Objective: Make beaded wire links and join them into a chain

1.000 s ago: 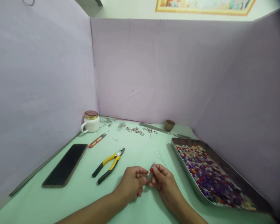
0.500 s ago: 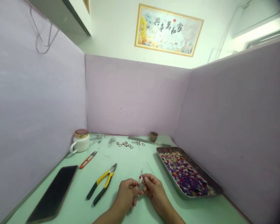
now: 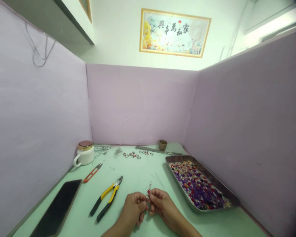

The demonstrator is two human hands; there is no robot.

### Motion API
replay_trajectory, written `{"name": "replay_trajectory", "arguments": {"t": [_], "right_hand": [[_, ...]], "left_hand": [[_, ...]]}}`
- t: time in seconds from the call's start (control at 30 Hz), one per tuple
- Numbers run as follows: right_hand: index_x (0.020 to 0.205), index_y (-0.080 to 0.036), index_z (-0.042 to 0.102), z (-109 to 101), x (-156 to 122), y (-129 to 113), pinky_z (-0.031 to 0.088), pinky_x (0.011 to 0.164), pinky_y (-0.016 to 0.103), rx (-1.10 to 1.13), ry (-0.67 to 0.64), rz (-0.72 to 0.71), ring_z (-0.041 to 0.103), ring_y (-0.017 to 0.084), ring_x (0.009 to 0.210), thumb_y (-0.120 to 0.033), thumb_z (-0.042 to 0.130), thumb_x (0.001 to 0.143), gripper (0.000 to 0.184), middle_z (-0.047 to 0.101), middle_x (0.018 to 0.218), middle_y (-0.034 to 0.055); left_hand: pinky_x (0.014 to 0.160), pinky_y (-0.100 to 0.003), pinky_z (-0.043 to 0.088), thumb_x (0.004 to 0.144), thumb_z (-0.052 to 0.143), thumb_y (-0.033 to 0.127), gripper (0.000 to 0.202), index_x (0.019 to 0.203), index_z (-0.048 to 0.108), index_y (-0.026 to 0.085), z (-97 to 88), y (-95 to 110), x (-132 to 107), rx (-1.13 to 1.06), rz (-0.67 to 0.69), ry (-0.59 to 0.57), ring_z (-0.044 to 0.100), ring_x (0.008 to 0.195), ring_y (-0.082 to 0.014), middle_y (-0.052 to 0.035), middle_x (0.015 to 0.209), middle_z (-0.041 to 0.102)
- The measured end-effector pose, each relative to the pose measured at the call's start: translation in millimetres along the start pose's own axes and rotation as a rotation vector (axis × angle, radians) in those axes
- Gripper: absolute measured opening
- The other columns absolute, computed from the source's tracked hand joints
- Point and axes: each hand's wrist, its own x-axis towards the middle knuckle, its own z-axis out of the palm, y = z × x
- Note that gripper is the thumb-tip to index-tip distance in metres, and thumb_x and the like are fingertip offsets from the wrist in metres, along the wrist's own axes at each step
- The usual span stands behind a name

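My left hand [image 3: 133, 207] and my right hand [image 3: 161, 204] meet low in the middle of the green table [image 3: 135, 171]. Both pinch a short wire strung with red and pale beads [image 3: 148, 190], which sticks up between the fingertips. Both hands have their fingers curled closed on it. A few loose thin wires [image 3: 158, 179] lie just beyond my right hand.
Yellow-handled pliers [image 3: 107, 197] lie left of my hands, orange snips [image 3: 92, 172] and a dark phone [image 3: 56, 210] further left. A metal tray of mixed beads [image 3: 199, 187] sits at right. A lidded white mug [image 3: 84, 154], finished bead rings [image 3: 135, 154] and a small brown cup [image 3: 162, 144] stand near the purple partition.
The camera has tilted upward, bringing the wall picture into view. My hands stay together on the beaded wire, which now stands more upright between the fingers.
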Motion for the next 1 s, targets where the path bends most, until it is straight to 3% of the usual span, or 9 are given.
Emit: {"name": "replay_trajectory", "arguments": {"t": [0.27,0.63,0.83,1.0], "right_hand": [[0.072,-0.012,0.056,-2.5,-2.5,-4.0,0.045,0.047,0.021,0.016,0.025,0.023,0.049,0.005,0.042,-0.034,0.073,0.057,0.032,0.057,0.058,-0.0010],[0.072,-0.012,0.056,-7.5,-1.9,-2.2,0.047,0.048,0.022,0.017,0.025,0.010,0.052,0.006,0.042,-0.028,0.072,0.059,0.026,0.059,0.058,-0.0019],[0.078,-0.011,0.058,-9.4,-4.3,-3.3,0.047,0.049,0.022,0.016,0.030,-0.019,0.053,0.007,0.044,-0.028,0.073,0.058,0.030,0.059,0.060,-0.0014],[0.077,-0.013,0.058,-10.0,-3.1,-3.5,0.047,0.048,0.021,0.007,0.063,-0.044,0.051,0.005,0.044,-0.034,0.067,0.066,0.025,0.059,0.069,-0.0013]], "left_hand": [[0.027,-0.016,0.019,0.063,0.052,0.025,0.012,0.064,0.052,0.013,-1.8,2.6,-3.1,0.021,0.001,-0.013,0.028,0.024,-0.0038,0.0059,0.032,0.045],[0.028,-0.015,0.023,0.064,0.057,0.025,0.016,0.071,0.054,0.011,-5.0,2.3,-3.9,-0.010,-0.025,-0.054,0.035,0.030,-0.0021,0.0001,0.056,0.057],[0.028,-0.014,0.024,0.064,0.059,0.025,0.017,0.072,0.054,0.011,-4.6,4.1,-4.6,-0.004,-0.043,-0.059,0.037,0.032,-0.0024,0.0003,0.057,0.057],[0.028,-0.014,0.024,0.063,0.060,0.024,0.018,0.074,0.054,0.011,-4.6,3.4,-4.6,0.004,-0.051,-0.059,0.038,0.032,-0.0028,0.0004,0.056,0.056]]}}
